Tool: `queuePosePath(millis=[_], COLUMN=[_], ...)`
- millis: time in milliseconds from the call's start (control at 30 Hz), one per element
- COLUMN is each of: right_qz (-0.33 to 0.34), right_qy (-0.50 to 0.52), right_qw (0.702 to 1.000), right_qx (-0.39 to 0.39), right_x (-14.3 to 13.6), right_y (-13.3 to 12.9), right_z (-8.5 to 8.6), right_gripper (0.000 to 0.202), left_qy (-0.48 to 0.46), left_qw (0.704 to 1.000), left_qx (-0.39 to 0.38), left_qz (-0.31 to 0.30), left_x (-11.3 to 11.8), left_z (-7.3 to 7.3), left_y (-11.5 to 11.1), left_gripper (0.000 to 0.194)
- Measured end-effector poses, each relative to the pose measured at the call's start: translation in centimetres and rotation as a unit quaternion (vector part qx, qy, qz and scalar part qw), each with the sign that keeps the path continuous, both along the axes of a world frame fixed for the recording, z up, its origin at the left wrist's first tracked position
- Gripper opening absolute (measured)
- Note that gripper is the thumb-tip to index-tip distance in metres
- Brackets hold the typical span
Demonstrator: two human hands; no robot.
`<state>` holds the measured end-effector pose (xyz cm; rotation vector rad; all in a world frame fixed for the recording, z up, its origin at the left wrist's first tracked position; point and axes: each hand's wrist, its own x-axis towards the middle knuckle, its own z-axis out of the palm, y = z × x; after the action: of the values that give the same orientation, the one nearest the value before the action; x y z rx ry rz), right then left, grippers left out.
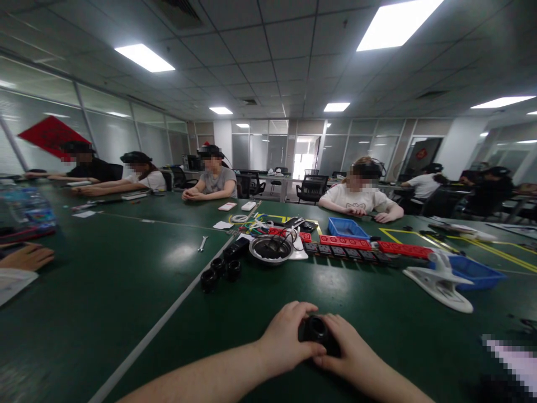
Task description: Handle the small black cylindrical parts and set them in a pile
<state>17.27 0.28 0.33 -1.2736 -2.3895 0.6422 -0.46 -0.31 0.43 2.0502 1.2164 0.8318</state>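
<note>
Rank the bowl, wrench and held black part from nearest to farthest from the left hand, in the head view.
1. Black part: between both hands, touching the left hand.
2. Bowl: ahead, slightly left.
3. Wrench: ahead, well to the left.

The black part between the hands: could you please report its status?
Left hand and right hand both around the black part. Round opening facing up. Metal bowl farther off, apart from both hands.
</note>
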Motion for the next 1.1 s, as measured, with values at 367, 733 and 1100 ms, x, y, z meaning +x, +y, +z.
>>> queuePosePath(millis=[367, 733, 1100], right_qz=[-0.047, 0.060, -0.083], right_qy=[-0.020, 0.007, -0.085], right_qw=[0.998, 0.997, 0.991], right_qx=[-0.023, -0.042, 0.066], right_x=[-0.1, 1.0, -0.6], right_y=[0.5, 1.0, 0.1], right_z=[-0.6, 0.4, -1.0], right_gripper=[0.024, 0.034, 0.020], left_qy=[0.024, 0.025, 0.016], left_qw=[1.000, 0.998, 0.999], left_qx=[0.008, 0.031, 0.023], left_qz=[0.004, -0.047, 0.021], left_x=[0.1, -0.4, 0.3], left_z=[0.0, 0.3, -0.2], left_y=[0.1, 0.2, 0.1], left_gripper=[0.046, 0.046, 0.046])
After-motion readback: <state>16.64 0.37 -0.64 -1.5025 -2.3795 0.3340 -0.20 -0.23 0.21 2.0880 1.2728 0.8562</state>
